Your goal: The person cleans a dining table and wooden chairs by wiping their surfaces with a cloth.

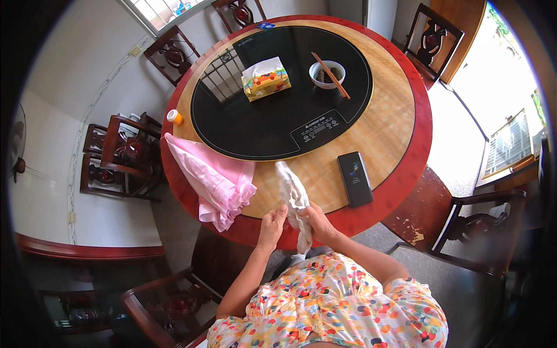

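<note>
A crumpled white cloth [294, 191] stretches lengthwise between my two hands, above the near edge of the round table [394, 126]. My left hand [272, 226] pinches its left side, thumb uppermost. On the opposite side, my right hand [321, 225] has its fingers closed on the cloth's folds. The cloth's lower end hangs past the table's rim toward my lap. Left of my hands, a pink ruffled fabric [213, 178] lies bunched on the tabletop. A dark smartphone [355, 179] rests to the right, its screen showing faint markings.
A black glass cooktop [278, 126] fills the table's middle. On it stand a tissue pack [266, 80] and a white bowl [314, 71] with chopsticks [330, 76] across it. An orange bottle [175, 117] stands at the left rim. Wooden chairs [470, 222] surround the table.
</note>
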